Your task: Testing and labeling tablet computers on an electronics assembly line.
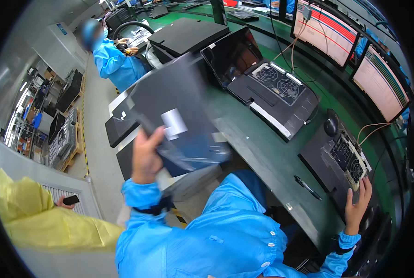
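My left hand [146, 160] grips a dark, flat rectangular panel [170, 85] by its near left edge, thumb and finger at the rim. The panel is tilted and partly smeared by motion. It carries a white label, and its lower end looks glossy, like film. Far to the right, my right hand [358, 204] lies with fingers stretched out on the edge of a dark flat board [320, 155] with a taped, patterned patch. A black computer mouse [331, 124] rests on that board's far end. Nothing shows in the right hand.
On the green bench [244, 150] stand an opened laptop-like device [276, 99] and a pen [308, 187]. Two monitors [325, 34] line the back. A dark box [188, 36] sits beyond the panel. One person in blue [119, 65] and another in a yellow sleeve [54, 227] are at the left.
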`<state>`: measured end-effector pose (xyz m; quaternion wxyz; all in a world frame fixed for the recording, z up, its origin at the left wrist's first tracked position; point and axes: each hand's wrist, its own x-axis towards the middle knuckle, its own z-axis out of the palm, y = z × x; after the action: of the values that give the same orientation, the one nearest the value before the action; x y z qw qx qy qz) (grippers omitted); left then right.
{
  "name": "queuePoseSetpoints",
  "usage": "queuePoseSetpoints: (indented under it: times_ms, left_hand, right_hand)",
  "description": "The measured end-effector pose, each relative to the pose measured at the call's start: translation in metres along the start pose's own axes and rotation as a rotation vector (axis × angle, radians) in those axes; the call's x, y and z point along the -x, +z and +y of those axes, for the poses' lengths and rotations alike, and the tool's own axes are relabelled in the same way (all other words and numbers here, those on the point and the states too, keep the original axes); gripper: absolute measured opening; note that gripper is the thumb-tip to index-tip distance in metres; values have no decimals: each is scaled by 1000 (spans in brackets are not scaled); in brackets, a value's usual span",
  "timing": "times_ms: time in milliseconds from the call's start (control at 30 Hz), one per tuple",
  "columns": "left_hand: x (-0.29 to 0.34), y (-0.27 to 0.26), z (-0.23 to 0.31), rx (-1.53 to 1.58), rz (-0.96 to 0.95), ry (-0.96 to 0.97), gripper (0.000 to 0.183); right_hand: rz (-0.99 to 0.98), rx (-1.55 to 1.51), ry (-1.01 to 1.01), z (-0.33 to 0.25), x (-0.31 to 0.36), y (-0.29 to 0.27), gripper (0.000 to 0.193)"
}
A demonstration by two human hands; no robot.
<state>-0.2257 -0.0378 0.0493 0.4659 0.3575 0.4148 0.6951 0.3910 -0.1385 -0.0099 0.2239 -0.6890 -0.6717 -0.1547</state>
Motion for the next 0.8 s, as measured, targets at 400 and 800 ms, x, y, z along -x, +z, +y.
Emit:
queuePoseSetpoints:
  times_ms: [400, 800]
  left_hand:
    - [-35, -325, -66, -1295, 436, -659, 56]
    - [-36, 89, -157, -881, -580, 233, 24]
  right_hand:
    - [159, 161, 243, 22, 54, 0, 40]
    - [445, 368, 651, 93, 134, -41, 53]
